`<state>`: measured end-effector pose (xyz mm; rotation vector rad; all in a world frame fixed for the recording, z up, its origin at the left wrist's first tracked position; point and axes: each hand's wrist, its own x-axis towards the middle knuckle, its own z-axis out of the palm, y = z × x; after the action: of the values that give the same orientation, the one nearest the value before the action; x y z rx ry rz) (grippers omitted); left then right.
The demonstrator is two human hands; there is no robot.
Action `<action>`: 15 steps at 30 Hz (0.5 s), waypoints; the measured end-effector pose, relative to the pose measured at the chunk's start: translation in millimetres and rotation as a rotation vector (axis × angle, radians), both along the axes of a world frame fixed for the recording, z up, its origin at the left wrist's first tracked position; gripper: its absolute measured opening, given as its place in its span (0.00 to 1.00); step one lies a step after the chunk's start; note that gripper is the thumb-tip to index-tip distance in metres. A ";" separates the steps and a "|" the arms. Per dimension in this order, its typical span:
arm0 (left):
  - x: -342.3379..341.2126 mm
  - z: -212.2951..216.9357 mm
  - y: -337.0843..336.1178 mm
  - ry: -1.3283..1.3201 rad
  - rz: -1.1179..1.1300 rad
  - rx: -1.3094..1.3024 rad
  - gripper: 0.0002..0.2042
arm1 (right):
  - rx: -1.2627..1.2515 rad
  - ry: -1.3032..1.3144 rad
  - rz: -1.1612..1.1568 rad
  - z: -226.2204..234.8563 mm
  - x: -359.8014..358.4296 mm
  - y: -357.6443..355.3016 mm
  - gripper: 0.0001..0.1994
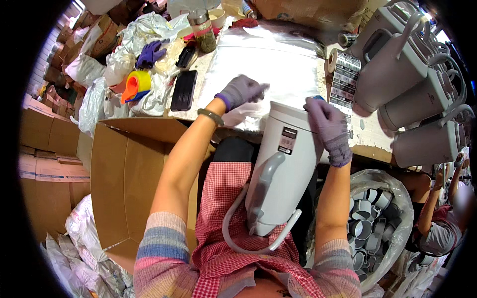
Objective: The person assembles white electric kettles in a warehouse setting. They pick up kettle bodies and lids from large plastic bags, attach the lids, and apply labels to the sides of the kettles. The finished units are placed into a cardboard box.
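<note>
The jug (285,169) lies in the lap, long axis running away from the body. Right hand (329,130) grips its far rim; left hand (242,91), loosely curled and holding nothing, rests just beyond-left on the foil sheet (268,59).

Single view, head-worn fisheye, left unit of a side-by-side pair. Position: above the seated person, looking steeply down over the chest and lap toward the counter (367,136) ahead. Orientation: upright, unmirrored; picture left equals the person's left. Range: close; both forearms enter from the lower edge, the left hand (242,91) and right hand (329,128) lying near mid-frame with the white flask (283,169) just below them. Field: very wide, dark circular rim, straight edges bowed outward, as on the open cardboard box (130,174) at left. Companion view: not supplied, so no overlap can be recorded.
</note>
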<state>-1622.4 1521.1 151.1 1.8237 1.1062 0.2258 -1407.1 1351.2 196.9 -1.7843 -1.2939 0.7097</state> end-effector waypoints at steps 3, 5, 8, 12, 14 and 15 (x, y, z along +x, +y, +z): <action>-26.0 59.2 -37.6 -0.984 0.112 -0.418 0.13 | 0.189 0.194 0.212 9.0 4.7 1.9 0.12; -28.6 75.2 -66.4 -1.128 -0.099 -0.208 0.07 | 0.301 0.327 0.367 16.4 5.4 4.0 0.14; -3.3 76.4 -90.1 -0.702 -0.003 -0.315 0.03 | 0.661 0.123 0.385 29.3 -26.1 8.3 0.15; -9.5 64.0 -92.3 -1.624 -0.151 -0.246 0.08 | 0.941 0.140 -0.284 -3.9 38.2 23.5 0.09; -16.5 41.5 -88.4 -1.034 0.029 -0.101 0.12 | 0.847 -0.050 -0.401 -43.0 51.4 14.5 0.12; -17.4 29.4 -86.3 -0.747 0.045 -0.064 0.14 | 0.737 -0.204 -0.344 -77.3 57.4 0.6 0.11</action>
<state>-1639.8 1434.9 180.5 1.4559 0.6093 0.8119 -1349.6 1351.8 119.7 -1.4158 -1.1284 -0.1469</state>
